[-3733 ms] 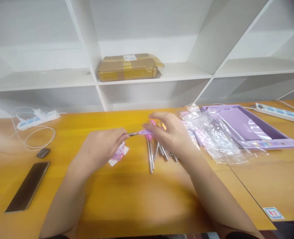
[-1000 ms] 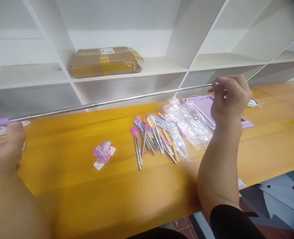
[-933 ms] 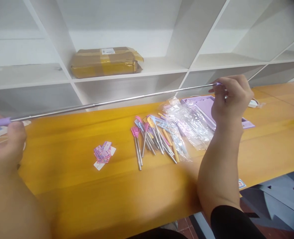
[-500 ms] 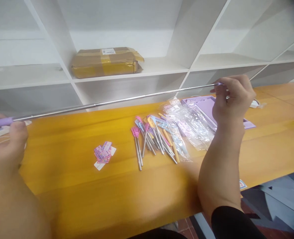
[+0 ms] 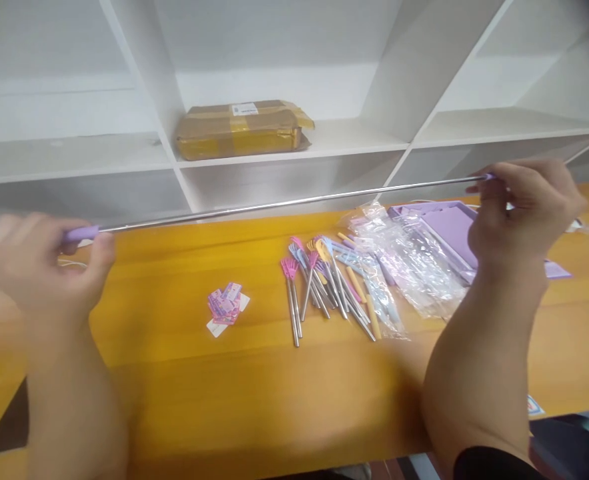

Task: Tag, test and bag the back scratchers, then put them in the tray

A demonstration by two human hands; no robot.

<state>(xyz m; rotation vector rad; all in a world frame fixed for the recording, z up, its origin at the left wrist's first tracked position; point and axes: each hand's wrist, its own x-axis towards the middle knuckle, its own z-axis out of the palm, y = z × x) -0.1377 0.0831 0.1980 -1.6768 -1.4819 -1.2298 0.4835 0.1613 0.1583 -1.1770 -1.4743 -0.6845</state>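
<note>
Tbl (image 5: 254,400): wood, w/ claw sticks (image 5: 319,280) & cards (image 5: 224,308)
Shelves (image 5: 354,137): white, behind tbl, w/ taped box (image 5: 239,132)
Rod (image 5: 294,201): metal, raised, runs btwn L hand (image 5: 49,260) & R hand (image 5: 529,207)
L hand: I grip purple handle (image 5: 82,234)
R hand: I pinch far end

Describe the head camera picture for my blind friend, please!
The left hand and right hand hold a metal rod between them. Claw-tipped sticks, cards and plastic lie on a table; a box sits on a shelf behind.

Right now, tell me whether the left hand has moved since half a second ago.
Yes: the left hand, gripping a lavender handle, has moved rightward, closer in view to the taped cardboard box.
</note>
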